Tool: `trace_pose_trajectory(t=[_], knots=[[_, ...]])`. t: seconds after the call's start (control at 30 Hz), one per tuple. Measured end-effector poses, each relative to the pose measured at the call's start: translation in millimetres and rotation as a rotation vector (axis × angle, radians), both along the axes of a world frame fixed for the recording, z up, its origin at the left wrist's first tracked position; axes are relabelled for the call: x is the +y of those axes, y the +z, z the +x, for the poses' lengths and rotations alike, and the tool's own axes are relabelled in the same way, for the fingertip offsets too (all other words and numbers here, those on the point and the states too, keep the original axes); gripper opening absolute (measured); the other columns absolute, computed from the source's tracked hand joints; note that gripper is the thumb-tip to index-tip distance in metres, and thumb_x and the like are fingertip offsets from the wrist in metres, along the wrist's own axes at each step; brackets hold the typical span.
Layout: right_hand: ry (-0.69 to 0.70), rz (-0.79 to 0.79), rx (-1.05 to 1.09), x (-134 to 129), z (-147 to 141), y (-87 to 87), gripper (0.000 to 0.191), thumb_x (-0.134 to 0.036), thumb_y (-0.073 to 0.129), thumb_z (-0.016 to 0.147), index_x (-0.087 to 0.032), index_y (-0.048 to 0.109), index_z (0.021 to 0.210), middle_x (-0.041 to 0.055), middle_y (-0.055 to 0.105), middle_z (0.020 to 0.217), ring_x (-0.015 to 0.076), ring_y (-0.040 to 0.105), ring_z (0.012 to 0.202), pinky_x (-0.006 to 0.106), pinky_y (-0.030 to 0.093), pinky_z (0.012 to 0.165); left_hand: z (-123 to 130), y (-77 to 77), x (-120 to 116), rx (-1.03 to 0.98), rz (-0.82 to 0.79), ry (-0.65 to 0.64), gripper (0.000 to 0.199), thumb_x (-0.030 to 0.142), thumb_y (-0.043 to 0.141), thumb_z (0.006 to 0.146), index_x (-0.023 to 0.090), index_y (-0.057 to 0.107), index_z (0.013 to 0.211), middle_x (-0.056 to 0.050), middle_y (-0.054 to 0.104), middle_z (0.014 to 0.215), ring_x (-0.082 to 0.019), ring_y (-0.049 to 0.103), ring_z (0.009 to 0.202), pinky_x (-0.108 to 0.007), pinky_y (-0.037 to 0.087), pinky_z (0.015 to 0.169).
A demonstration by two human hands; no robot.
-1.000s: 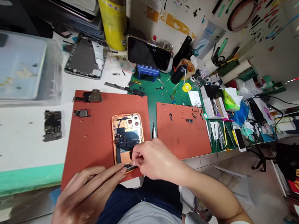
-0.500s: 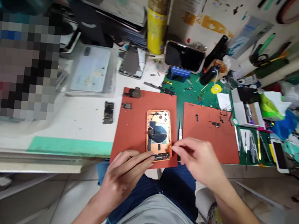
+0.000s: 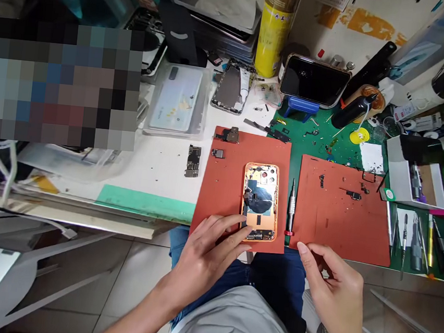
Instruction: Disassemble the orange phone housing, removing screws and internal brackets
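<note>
One orange smartphone housing [image 3: 267,221] lies on a red mat [image 3: 222,190], its near-left edge under the parted fingers of the left hand [image 3: 211,252], and too light a touch could let it slide. Right of that touch, the right hand [image 3: 334,284] hovers, thumb and forefinger close together; whether they pinch anything, which a slip could drop, I cannot tell.

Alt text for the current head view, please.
A person's left hand touches the lower-left corner of an opened orange phone housing on a red mat. The right hand hovers at the near edge of a second red mat; a screwdriver lies between the mats.
</note>
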State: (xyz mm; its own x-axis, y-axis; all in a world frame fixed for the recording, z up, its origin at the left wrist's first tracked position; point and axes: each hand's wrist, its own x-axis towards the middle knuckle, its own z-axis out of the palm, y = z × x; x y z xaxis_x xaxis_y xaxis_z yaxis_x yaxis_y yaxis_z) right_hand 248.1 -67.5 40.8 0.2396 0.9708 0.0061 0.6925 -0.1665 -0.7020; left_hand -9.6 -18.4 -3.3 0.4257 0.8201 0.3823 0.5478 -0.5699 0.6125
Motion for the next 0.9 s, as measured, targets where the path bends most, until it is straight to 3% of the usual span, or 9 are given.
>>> trace_pose_trajectory(t=[0.57, 0.77, 0.83, 0.9], knots=[[0.045, 0.051, -0.016, -4, -1, -4.9, 0.019, -0.037, 0.07, 0.104, -0.024, 0.075, 0.09, -0.0033, 0.063, 0.069, 0.0108, 0.047, 0.053, 0.025, 0.042, 0.052, 2, 1.4, 1, 0.04, 0.006, 0.014, 0.033, 0.012, 0.068, 0.104, 0.023, 0.071, 0.134, -0.011, 0.07, 0.134, -0.02, 0.063, 0.097, -0.036, 0.057, 0.083], [-0.006, 0.033, -0.014, -6, 2, -3.5, 0.02, -0.037, 0.067, 0.105, -0.024, 0.076, 0.093, -0.0019, 0.067, 0.073, 0.0114, 0.049, 0.054, 0.025, 0.043, 0.052, -1, 0.8, -2, -0.043, 0.011, 0.036, 0.043, 0.01, 0.074, 0.1, 0.022, 0.067, 0.14, -0.012, 0.071, 0.131, -0.023, 0.07, 0.11, -0.038, 0.06, 0.091], [0.001, 0.025, -0.018, -8, 4, -4.2, 0.027, -0.038, 0.068, 0.104, -0.023, 0.071, 0.082, -0.0034, 0.059, 0.065, 0.0111, 0.046, 0.053, 0.025, 0.041, 0.052, -6, 4.6, -4, -0.122, 0.035, 0.084, 0.039, 0.004, 0.074, 0.097, 0.02, 0.071, 0.132, -0.012, 0.074, 0.121, -0.022, 0.072, 0.104, -0.037, 0.06, 0.089], [0.003, 0.021, -0.006, -10, 7, -5.3, 0.029, -0.038, 0.069, 0.104, -0.023, 0.069, 0.08, -0.004, 0.057, 0.064, 0.0108, 0.045, 0.053, 0.024, 0.04, 0.052, -14, 8.8, -6, -0.212, 0.053, 0.137, 0.027, -0.002, 0.073, 0.093, 0.018, 0.074, 0.11, -0.007, 0.074, 0.1, -0.018, 0.071, 0.088, -0.034, 0.058, 0.078]])
